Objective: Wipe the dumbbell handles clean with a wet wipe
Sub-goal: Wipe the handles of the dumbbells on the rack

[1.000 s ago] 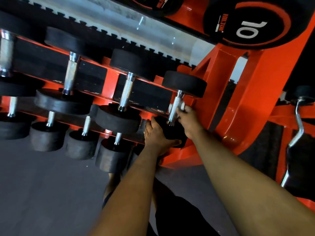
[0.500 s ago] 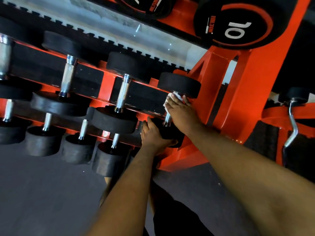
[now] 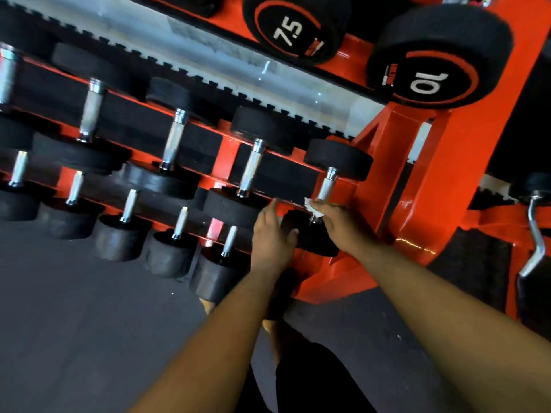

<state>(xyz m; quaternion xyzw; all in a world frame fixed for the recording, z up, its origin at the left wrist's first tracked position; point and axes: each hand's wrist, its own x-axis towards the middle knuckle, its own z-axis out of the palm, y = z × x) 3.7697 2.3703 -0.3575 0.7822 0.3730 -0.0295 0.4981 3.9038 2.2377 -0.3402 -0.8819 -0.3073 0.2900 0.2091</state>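
Note:
A small black dumbbell with a chrome handle [image 3: 327, 186] lies at the right end of the middle shelf of an orange rack [image 3: 429, 186]. My right hand [image 3: 340, 225] grips the lower part of that handle through a white wet wipe [image 3: 313, 207]. My left hand [image 3: 272, 234] rests against the dumbbell's near black head [image 3: 310, 234], fingers fairly straight, thumb on its side. The upper half of the handle shows bare chrome.
Several more chrome-handled dumbbells [image 3: 250, 168] fill the middle and lower shelves to the left. Large heads marked 7.5 [image 3: 290, 28] and 10 [image 3: 429, 79] sit on the top shelf. A curl bar [image 3: 536, 234] stands at right. Grey floor [image 3: 89, 323] lies below.
My right hand has slid with the wipe from the top of the handle down to its lower end. My left hand stays on the near head. The camera has shifted, showing more of the top shelf.

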